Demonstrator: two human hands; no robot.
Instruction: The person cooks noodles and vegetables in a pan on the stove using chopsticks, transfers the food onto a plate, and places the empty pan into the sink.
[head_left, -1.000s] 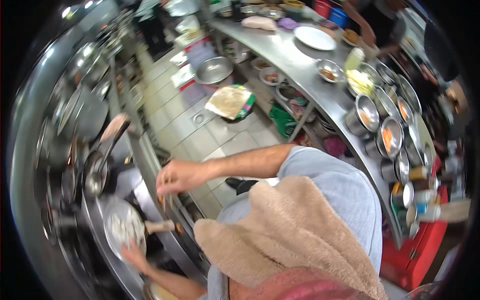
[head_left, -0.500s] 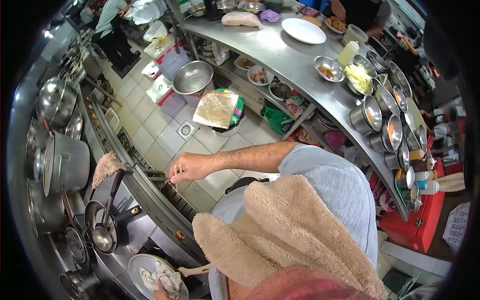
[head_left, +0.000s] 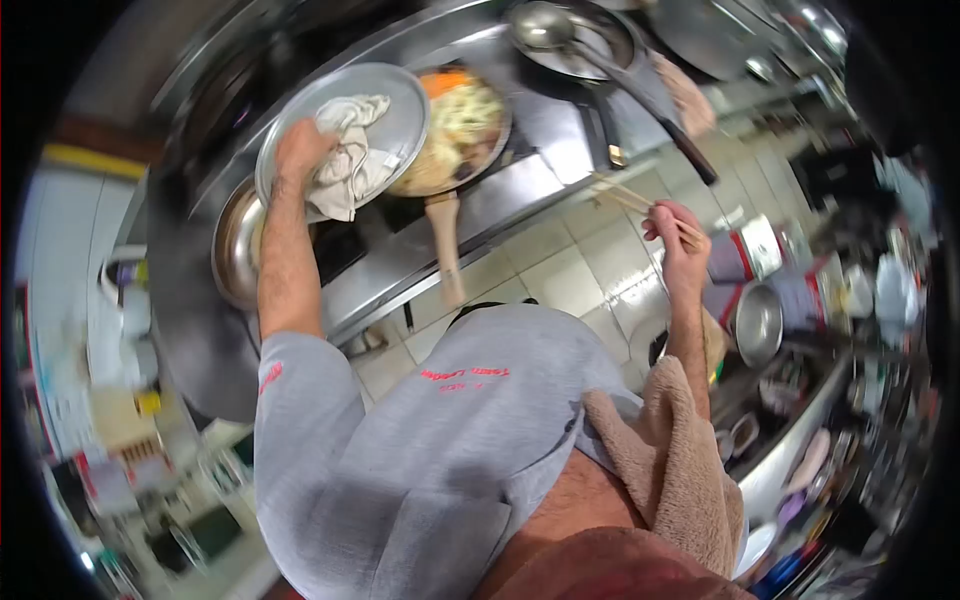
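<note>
Left hand: curled at the cloth lying on the lid; blur prevents telling whether I grip cloth, knob or both. Lid overlaps the left edge of the pan; contact there cannot be told. Risk: if the cloth slips, the lid could drop onto pan or stove; a loose corner might also dip into the food. Pan sits left of centre on the stove, its wooden handle jutting past the near edge toward me; a knock from my body could swing it. Right hand: closed on chopsticks, tips near the stove edge, well apart from the food. Surroundings: bowl at left, partly under the lid, limiting room to set it down; far right, dark pan with ladle, whose handle obstructs my right hand's side; rag beyond.
</note>
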